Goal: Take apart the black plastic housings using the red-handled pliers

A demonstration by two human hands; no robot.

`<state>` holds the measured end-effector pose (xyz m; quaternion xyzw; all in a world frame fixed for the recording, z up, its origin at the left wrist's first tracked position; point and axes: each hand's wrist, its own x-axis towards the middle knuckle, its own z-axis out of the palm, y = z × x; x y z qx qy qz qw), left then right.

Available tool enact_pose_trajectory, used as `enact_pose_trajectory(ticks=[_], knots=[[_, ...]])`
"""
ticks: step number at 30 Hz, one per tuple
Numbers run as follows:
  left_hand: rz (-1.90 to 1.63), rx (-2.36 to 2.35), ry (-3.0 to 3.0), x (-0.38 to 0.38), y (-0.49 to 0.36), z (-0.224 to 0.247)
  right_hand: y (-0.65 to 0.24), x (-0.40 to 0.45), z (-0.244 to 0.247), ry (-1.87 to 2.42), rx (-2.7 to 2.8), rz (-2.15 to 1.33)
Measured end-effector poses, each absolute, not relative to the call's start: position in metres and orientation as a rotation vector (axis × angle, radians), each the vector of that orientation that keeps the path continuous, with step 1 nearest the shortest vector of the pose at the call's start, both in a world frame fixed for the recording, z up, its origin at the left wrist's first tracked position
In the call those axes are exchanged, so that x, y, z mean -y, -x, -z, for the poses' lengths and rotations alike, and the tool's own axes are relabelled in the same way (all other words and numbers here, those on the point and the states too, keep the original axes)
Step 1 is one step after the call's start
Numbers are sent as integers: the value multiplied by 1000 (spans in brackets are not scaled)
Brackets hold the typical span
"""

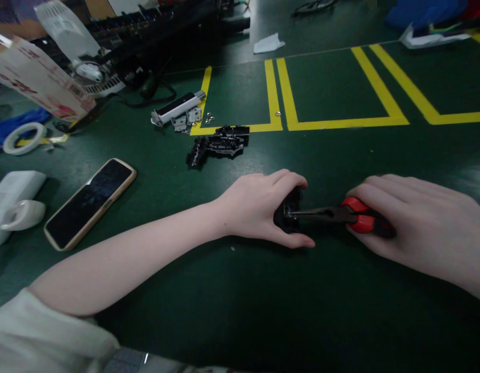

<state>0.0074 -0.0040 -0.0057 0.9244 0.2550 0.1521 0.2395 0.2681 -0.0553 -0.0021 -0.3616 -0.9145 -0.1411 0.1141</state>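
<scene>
Near the middle of the green table, my left hand (261, 207) grips a small black part (288, 213) between thumb and fingers. My right hand (414, 228), to its right, is closed round the red handles of long-nosed pliers (329, 213). The pliers point left, and their tips meet the black part between my left thumb and forefinger. Whether the tips pinch something there is too small to tell. Beyond my left hand lie several black parts (220, 145) in a cluster.
A phone (91, 203) and a white object (14, 194) lie left of my forearm. Farther back are a white and black bar (178, 108), metal brackets (187, 120), small rings (209, 118), a tape roll (25, 138), a carton (41, 77) and yellow tape lines (344, 124).
</scene>
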Motion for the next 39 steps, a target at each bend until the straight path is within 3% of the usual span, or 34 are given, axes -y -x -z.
enact_pose_trajectory(ticks=[18,39], knots=[[-397,-670,-2479,3,-5,4,-277,53,5,1084,2691,356],[-465,-584,-2046,-1,4,-2,-283,51,7,1391,2281,-166]])
